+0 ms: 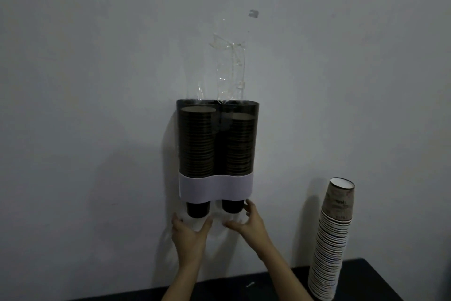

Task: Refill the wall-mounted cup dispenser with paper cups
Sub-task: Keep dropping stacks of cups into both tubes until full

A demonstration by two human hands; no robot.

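Wall point(97, 81) | dispenser point(216, 184) tubes vertical | cups point(197, 139) mouth-up

A dim room with a plain pale grey wall point(97, 81), strips of clear tape point(231, 56) stuck on it, and a dark tabletop point(280, 286) below.

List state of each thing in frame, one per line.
Dark two-tube wall-mounted cup dispenser: both tubes nearly full, a cup poking from each outlet.
Tall stack of paper cups: standing on the black table, leaning slightly.
Left hand: open, cupped under left outlet.
Right hand: open, fingers by right outlet.
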